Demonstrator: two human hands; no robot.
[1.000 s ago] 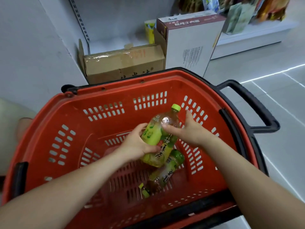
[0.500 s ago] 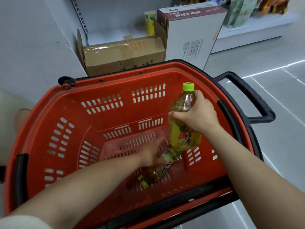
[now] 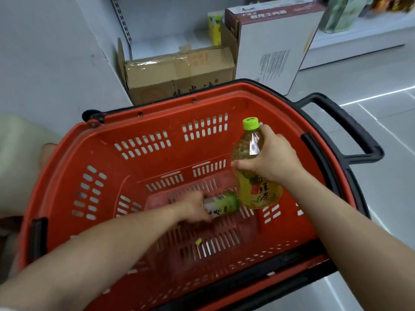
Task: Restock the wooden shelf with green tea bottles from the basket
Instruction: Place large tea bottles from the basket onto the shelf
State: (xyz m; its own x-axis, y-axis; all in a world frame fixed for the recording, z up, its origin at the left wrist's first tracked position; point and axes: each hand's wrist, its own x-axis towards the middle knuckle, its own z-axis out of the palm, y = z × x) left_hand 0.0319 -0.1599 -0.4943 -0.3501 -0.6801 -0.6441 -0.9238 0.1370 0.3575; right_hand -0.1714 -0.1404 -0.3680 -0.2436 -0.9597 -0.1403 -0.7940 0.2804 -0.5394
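A red plastic basket (image 3: 74, 171) with black handles sits on the floor below me. My right hand (image 3: 272, 159) grips a green tea bottle (image 3: 258, 189) with a lime cap, held upright above the basket's right side. My left hand (image 3: 194, 207) is down at the basket floor, blurred, closed around a second green tea bottle (image 3: 222, 204) that lies on its side there. No wooden shelf is in view.
A brown cardboard box (image 3: 179, 72) and a white carton (image 3: 274, 43) stand on the floor just beyond the basket. A white store shelf (image 3: 359, 39) with packaged goods runs at the back right. A grey wall panel is on the left, tiled floor on the right.
My right hand took the first bottle from both hands and raised it upright to the right. My left hand dropped to the basket floor and closed on the second bottle, turning it.
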